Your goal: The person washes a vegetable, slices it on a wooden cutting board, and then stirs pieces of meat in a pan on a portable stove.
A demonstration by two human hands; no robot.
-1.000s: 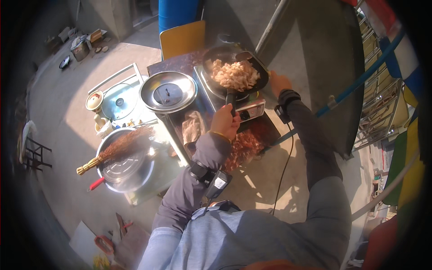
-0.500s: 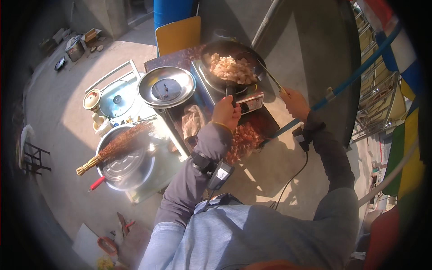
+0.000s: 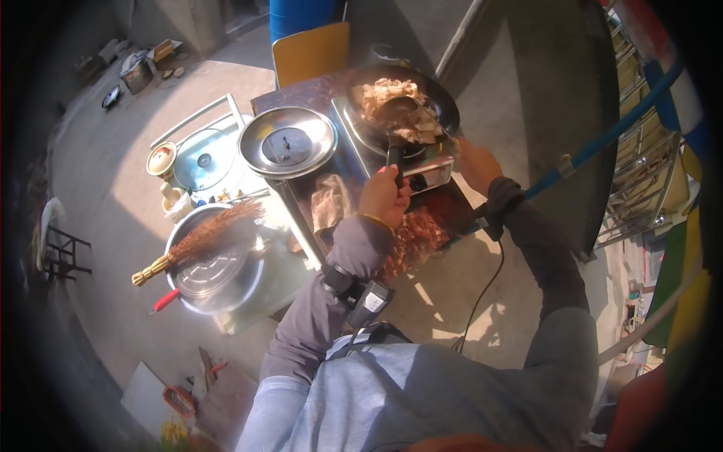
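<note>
A dark wok with pale chopped food in it sits on a portable stove. My left hand is closed round the black wok handle, with the knuckles up. With my right hand I grip a long-handled spatula at the wok's right rim. Its dark, rounded head lies in the food, so its exact shape is hard to make out. Left of the stove is a shiny metal basin, and a crumpled brown cloth lies below it.
To the left a whisk brush rests across a lidded metal pot with a red-handled utensil. Beyond are a glass lid and a small jar. A blue pipe slants across the right side.
My right hand has moved left and nearer the wok, bringing the spatula head down and left through the food. The food has shifted and heaped up. My left hand keeps its grip.
</note>
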